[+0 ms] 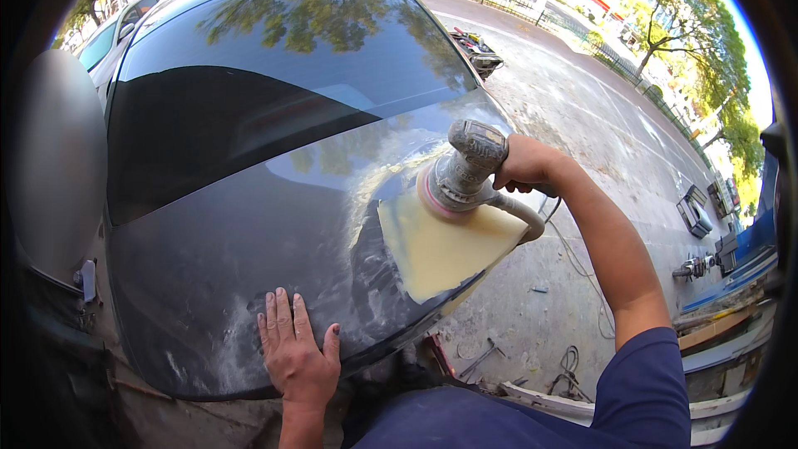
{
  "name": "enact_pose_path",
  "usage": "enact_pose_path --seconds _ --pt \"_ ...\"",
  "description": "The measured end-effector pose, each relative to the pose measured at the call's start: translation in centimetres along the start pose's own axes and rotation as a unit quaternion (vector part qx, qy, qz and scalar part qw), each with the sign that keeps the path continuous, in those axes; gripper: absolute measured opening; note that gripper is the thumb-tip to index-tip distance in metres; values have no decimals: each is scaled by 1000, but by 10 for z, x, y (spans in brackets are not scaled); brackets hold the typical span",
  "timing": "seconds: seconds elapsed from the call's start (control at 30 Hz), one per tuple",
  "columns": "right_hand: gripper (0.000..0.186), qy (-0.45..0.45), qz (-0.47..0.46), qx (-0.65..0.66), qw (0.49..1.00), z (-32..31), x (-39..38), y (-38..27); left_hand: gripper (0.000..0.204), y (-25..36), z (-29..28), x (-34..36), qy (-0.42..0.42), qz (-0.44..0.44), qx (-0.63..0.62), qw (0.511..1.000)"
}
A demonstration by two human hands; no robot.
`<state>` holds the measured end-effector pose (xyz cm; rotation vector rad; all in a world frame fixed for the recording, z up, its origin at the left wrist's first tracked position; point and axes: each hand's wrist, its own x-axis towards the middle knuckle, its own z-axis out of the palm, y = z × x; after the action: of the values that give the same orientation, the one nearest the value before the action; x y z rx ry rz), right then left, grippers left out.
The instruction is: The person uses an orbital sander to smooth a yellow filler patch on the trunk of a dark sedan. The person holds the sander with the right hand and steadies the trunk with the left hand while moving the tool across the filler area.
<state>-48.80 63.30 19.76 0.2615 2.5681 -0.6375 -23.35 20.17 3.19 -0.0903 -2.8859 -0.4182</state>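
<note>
A dark car [208,266] fills the middle of the view, with pale cream filler [440,258] on the right part of its panel below the rear window. My right hand [524,162] grips a dusty grey sander [470,154], whose pink-rimmed round pad rests at the upper part of that patch; a hose curves down from it. My left hand [295,337] lies flat on the dark, dust-smeared panel at the lower middle, fingers stretched out and slightly apart, left of the filler.
A silvery vehicle [108,33] stands at the upper left. Tools on a dark support [478,54] sit beyond the car. On the concrete ground [565,299] at right lie a cord, hand tools and metal items. Long panels [723,341] lie at far right; a fence and trees line the back.
</note>
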Motion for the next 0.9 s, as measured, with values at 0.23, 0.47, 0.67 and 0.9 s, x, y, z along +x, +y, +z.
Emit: enact_pose_path --seconds 0.23,0.47,0.67,0.9 --pt "12 2 -20 -13 1000 10 -11 -15 78 1 0 1 5 -1 1 1000" --pt "13 -22 -43 -60 997 17 -11 -38 79 1 -1 1 6 9 6 1000" --pt "14 1 -15 -51 999 17 -15 -46 75 1 1 1 12 -2 -8 1000" --pt "22 -55 -84 -94 991 34 -35 -64 75 1 0 0 11 3 -10 1000"
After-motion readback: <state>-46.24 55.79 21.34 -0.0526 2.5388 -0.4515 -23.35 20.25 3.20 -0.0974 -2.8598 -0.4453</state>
